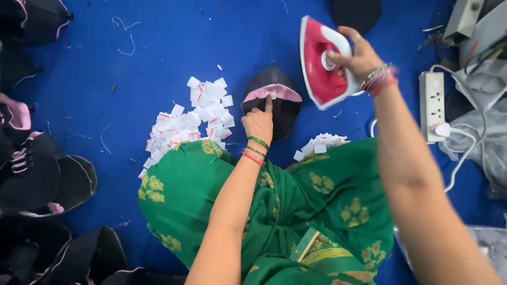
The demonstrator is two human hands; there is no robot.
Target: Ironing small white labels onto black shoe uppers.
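Pinning a small white label [271,94] onto the dark cap [282,113] with left hand [259,122] forefinger out, right hand [359,55] gripping the raised red iron [319,66].

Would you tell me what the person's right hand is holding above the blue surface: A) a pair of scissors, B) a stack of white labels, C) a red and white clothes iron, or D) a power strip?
C: the right hand grips the handle of a red and white clothes iron, lifted off the blue surface, while the left hand presses a small label on the dark cloth piece.
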